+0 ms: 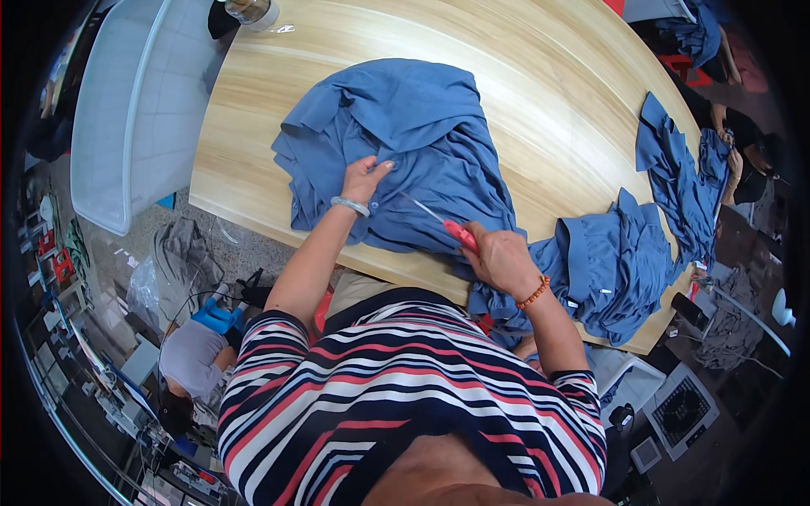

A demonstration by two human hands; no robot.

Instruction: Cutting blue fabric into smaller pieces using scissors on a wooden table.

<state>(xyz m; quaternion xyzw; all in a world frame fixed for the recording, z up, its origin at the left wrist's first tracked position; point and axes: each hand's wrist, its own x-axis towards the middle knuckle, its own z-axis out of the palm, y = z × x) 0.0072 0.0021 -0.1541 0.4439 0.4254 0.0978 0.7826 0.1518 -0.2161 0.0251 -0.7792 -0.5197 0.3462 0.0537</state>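
Observation:
A blue garment (405, 110) lies bunched on the wooden table in front of me. My left hand (363, 181) rests on its near left part, thumb and fingers closed on a bit of the cloth. In my right hand (502, 260) is a red-handled tool (457, 233) with a slim, pointed metal end; whether it has one blade or two I cannot tell. Its tip points up and left over the garment, a short way from my left fingers. A small round button shows on the cloth just below my left hand.
More blue garments (607, 261) are heaped along the table's right side. A co-worker (742, 160) handles blue cloth at the far right edge. A large pale plastic bin (105, 152) stands left of the table (245, 152), and a glass jar (253, 12) sits at the far left corner.

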